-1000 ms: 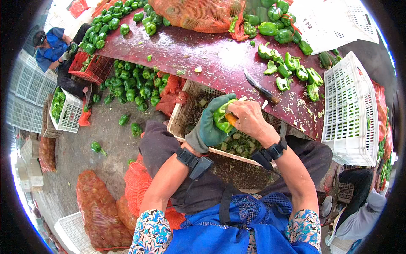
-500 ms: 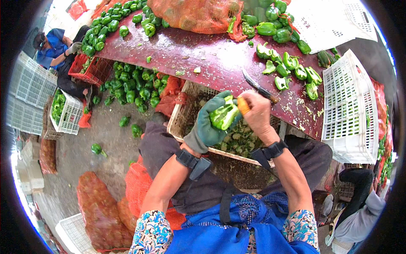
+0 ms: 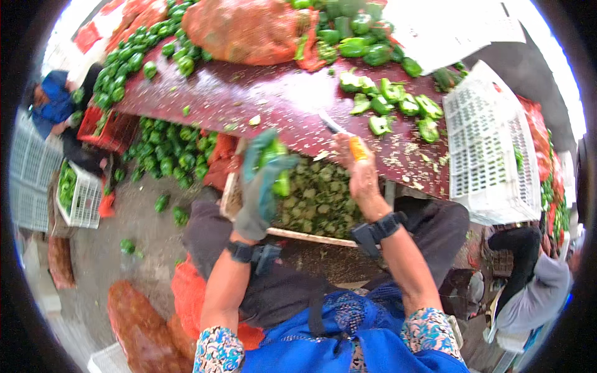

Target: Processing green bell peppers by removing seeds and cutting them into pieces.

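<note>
My left hand (image 3: 258,186), in a green and grey glove, is closed around a cut green bell pepper (image 3: 270,152) with pale inner flesh showing. It is held above the left side of the crate (image 3: 298,234) between my knees. My bare right hand (image 3: 360,174) has an orange-yellow wrap on one finger. It is apart from the pepper, its fingers loosely stretched toward the table edge, somewhat blurred. Just beyond them lies a knife (image 3: 334,125) on the table, its handle mostly covered by the hand. Cut-out pepper cores (image 3: 317,199) fill much of the crate.
Pepper halves (image 3: 392,99) lie on the dark red table (image 3: 249,93), strewn with seeds. A netted orange sack (image 3: 242,31) and whole peppers (image 3: 134,53) sit farther back. White crates (image 3: 491,143) stand at right. Loose peppers (image 3: 161,202) dot the floor. Other people sit at both sides.
My hands have separated: the left has moved left with the pepper, and the right has left the pepper and opened beside the knife. The whole view has shifted.
</note>
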Demonstrator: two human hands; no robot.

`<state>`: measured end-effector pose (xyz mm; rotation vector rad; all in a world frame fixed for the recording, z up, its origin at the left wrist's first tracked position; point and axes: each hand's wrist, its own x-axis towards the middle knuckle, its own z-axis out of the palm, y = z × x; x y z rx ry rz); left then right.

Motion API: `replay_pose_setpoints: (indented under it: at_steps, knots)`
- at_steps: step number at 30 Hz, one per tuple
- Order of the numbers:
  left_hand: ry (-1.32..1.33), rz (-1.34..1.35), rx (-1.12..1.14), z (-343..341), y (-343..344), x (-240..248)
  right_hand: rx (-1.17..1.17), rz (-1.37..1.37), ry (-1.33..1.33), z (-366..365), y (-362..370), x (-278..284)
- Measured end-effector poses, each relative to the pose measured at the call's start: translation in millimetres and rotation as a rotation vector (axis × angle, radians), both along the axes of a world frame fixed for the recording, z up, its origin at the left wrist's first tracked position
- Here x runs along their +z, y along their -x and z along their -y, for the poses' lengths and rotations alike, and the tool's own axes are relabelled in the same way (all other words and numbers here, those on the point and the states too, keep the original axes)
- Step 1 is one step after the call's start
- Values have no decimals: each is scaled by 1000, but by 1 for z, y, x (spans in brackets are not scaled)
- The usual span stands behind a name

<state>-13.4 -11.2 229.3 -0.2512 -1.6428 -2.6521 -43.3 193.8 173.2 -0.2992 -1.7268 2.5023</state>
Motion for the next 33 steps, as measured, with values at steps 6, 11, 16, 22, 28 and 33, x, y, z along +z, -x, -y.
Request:
replay_pose_setpoints:
  at_steps: [6, 11, 16, 22, 28, 33]
  knots:
    - [783, -594, 230, -19, 8, -56, 63, -9, 507, 78, -11, -42]
    - [-48, 14, -108, -18, 9, -58, 30, 385, 306, 58, -16, -21]
    - [-705, 293, -240, -16, 13, -65, 76, 28, -326, 28, -31, -19]
    - [-723, 363, -208, -17, 11, -64, 444, -401, -713, 31, -56, 15]
    - [-596, 433, -233, -11, 10, -71, 380, -638, -1161, 45, -55, 4]
    - [-588, 516, -268, -7, 9, -83, 667, -378, -706, 38, -47, 12]
